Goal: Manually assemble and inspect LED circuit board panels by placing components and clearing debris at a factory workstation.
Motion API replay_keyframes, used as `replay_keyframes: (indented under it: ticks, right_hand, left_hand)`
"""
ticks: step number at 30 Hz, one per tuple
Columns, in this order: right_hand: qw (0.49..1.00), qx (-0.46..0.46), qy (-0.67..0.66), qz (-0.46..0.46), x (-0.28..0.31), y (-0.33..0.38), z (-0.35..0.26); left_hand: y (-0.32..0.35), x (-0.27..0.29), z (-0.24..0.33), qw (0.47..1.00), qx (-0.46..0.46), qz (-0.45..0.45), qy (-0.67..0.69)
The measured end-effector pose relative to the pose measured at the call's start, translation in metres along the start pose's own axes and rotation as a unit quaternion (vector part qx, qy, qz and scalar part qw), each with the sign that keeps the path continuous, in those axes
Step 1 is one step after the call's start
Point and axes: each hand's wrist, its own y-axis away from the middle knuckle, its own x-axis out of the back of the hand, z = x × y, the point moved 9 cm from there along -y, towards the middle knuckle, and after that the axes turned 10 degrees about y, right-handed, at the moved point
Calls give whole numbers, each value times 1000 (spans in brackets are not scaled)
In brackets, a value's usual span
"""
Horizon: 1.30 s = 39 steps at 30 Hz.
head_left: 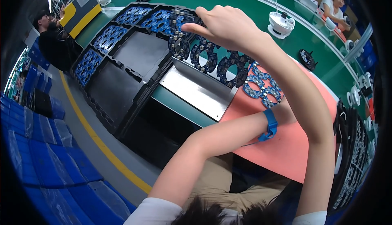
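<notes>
My right hand point(228, 25) reaches across the top middle and grips a dark panel of ring-shaped circuit boards point(206, 59). The panel hangs tilted above a metal plate and the pink mat's edge; my thumb shows, while most fingers are hidden behind the hand. My left hand point(286, 110) is mostly covered by my right forearm, with a blue wrist strap point(270, 125) at its wrist. Its fingers do not show. Next to it, on the pink mat point(273, 153), is a blue panel of ring-shaped circuit boards point(261, 85).
Left of the mat are a bent metal plate point(196, 90) and a black compartment tray point(112, 84) with blue circuit boards point(109, 38) in its far and left sections. A white device point(281, 24) stands on the green table. Blue bins point(53, 159) line the left. Two people sit farther off.
</notes>
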Motion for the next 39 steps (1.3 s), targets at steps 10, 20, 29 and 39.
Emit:
replay_keyframes:
  ticks: [10, 20, 29, 39]
  right_hand:
    - [999, 9, -16, 43, -17, -2, 13]
    - [996, 12, -88, -2, -30, -6, 20]
    - [998, 15, 17, 57, 2, 6, -6]
    - [995, -33, -91, -19, -29, -1, 24]
  left_hand:
    - [15, 11, 29, 984, 98, -144, -37]
    - [19, 15, 28, 993, -81, 18, -89]
    - [21, 22, 35, 993, 73, -87, -14]
    - [30, 4, -7, 996, -65, -20, -53]
